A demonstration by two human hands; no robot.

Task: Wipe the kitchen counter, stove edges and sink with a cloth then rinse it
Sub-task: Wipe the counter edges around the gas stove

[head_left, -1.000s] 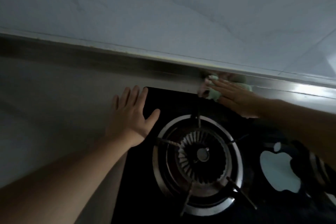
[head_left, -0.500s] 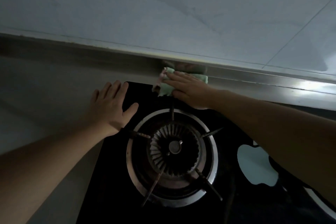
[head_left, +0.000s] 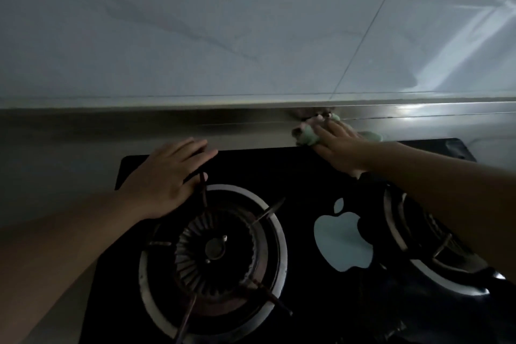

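Observation:
A black glass stove (head_left: 307, 170) with two burners lies set into a steel counter (head_left: 55, 153). My right hand (head_left: 339, 145) presses a pale green cloth (head_left: 308, 135) flat on the counter strip behind the stove's back edge, close to the steel upstand. The cloth bunches out past my fingertips and a bit shows behind my wrist. My left hand (head_left: 167, 179) rests palm down, fingers apart, on the stove's back left part beside the left burner (head_left: 213, 251). It holds nothing.
A pale tiled wall (head_left: 251, 22) rises behind the steel upstand (head_left: 167, 117). The right burner (head_left: 435, 243) is partly hidden by my right forearm. A light apple-shaped mark (head_left: 343, 240) sits between the burners. Pan-support prongs stick up around both burners.
My right hand has slid the cloth to the right along the stove's back edge. The view has shifted right, and my left hand now rests further onto the stove top.

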